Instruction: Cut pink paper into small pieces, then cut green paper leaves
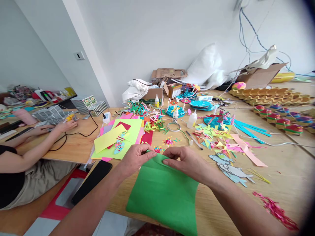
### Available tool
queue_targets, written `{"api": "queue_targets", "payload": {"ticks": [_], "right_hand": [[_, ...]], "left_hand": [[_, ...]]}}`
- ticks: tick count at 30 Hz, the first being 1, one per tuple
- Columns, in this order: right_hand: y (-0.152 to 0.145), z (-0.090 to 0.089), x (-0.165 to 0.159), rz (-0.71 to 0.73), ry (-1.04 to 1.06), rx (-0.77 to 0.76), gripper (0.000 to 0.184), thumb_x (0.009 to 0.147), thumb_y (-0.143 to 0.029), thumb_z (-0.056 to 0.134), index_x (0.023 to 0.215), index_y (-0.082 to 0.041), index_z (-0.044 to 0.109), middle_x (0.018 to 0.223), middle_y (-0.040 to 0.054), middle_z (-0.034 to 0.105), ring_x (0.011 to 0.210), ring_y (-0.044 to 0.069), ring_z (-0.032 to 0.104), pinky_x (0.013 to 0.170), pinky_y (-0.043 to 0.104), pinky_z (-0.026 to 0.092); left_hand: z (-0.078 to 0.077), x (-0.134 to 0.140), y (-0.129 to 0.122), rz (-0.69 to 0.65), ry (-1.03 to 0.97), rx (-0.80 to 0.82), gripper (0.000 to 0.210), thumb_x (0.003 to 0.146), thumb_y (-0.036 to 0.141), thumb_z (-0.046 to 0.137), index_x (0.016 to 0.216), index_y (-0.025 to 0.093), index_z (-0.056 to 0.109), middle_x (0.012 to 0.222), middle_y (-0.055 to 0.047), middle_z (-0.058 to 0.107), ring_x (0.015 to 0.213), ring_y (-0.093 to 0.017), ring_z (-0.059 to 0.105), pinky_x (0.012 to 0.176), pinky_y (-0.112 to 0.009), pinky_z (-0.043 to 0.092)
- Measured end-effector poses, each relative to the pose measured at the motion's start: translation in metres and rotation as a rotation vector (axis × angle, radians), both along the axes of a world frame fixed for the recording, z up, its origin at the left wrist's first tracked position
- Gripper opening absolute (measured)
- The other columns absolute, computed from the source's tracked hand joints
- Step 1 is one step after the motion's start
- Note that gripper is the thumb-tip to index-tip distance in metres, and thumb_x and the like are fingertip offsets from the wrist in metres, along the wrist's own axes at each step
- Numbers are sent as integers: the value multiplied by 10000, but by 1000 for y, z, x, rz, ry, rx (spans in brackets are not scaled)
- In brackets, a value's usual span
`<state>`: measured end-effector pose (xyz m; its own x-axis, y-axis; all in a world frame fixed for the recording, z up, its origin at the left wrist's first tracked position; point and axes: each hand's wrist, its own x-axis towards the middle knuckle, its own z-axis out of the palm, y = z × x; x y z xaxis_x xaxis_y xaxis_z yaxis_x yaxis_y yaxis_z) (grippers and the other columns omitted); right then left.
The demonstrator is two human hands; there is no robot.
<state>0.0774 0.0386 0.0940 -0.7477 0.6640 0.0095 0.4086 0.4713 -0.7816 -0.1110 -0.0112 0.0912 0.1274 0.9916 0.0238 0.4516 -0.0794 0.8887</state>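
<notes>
A sheet of green paper (164,193) hangs between my hands over the near edge of the table. Its far edge is pinched on the left by my left hand (136,158), thumb on top. My right hand (184,160) grips the same edge a little to the right, fingers curled over it. Between the hands the edge looks slightly folded. Just beyond my fingers lie small coloured paper dots (169,141). A stack of coloured paper (133,126) with a dotted paper fish (119,147) on it sits left of my left hand.
Paper fish cutouts (232,170), paper scraps (214,132) and a pen (194,140) lie to the right. Glue bottles (192,119) stand behind. A black phone (92,182) rests at the left table edge. A co-worker's hand (67,125) works at the left table. Egg trays (273,95) stand back right.
</notes>
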Motion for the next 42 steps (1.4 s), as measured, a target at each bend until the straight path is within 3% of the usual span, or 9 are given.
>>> {"api": "queue_targets", "payload": {"ticks": [7, 10, 12, 16, 29, 35, 42], "right_hand": [[6, -5, 3, 44, 22, -50, 202, 797, -284, 486, 763, -170, 650, 603, -31, 548, 530, 79, 431, 475, 183, 309], [4, -5, 2, 26, 11, -9, 204, 798, -279, 487, 785, -169, 659, 621, -24, 572, 544, 85, 451, 489, 186, 321], [2, -4, 1, 16, 0, 24, 215, 804, -282, 477, 818, -175, 664, 643, -16, 598, 561, 95, 475, 502, 192, 333], [-1, -1, 0, 15, -11, 37, 185, 770, -248, 521, 876, -190, 661, 741, -1, 652, 635, 118, 536, 555, 204, 368], [4, -14, 6, -52, -28, -23, 190, 759, -290, 513, 764, -160, 651, 592, -25, 546, 525, 84, 437, 460, 191, 292], [7, -17, 11, 21, -15, -75, 251, 791, -317, 470, 687, -149, 624, 544, -39, 477, 504, 76, 394, 449, 196, 262], [11, -24, 12, -59, 4, -141, 218, 730, -322, 539, 610, -147, 592, 513, -50, 460, 482, 69, 390, 440, 193, 262]], "left_hand": [[-3, -2, -1, -9, -35, -77, 300, 757, 410, 509, 654, 134, 565, 516, 50, 425, 473, -68, 387, 448, -184, 272], [-3, 1, -4, -5, -82, -17, 208, 716, 327, 581, 841, 161, 580, 686, 23, 551, 617, -99, 496, 545, -188, 363], [-2, 3, -5, -3, -69, 23, 253, 688, 260, 612, 925, 181, 572, 807, 2, 597, 739, -129, 536, 635, -207, 397], [3, 3, -6, 13, 46, 50, 124, 703, 205, 579, 815, 174, 621, 832, -4, 622, 784, -144, 545, 695, -220, 394], [-6, -2, 3, 5, 7, -50, 161, 699, 262, 581, 808, 159, 640, 751, 0, 616, 641, -112, 516, 555, -192, 365], [-6, -1, 8, 7, -22, -91, 165, 680, 266, 590, 779, 149, 651, 731, -11, 615, 633, -113, 517, 550, -193, 374], [0, 3, 10, 7, -2, -177, 181, 687, 290, 568, 747, 134, 637, 597, 15, 546, 484, -73, 431, 433, -171, 301]]}}
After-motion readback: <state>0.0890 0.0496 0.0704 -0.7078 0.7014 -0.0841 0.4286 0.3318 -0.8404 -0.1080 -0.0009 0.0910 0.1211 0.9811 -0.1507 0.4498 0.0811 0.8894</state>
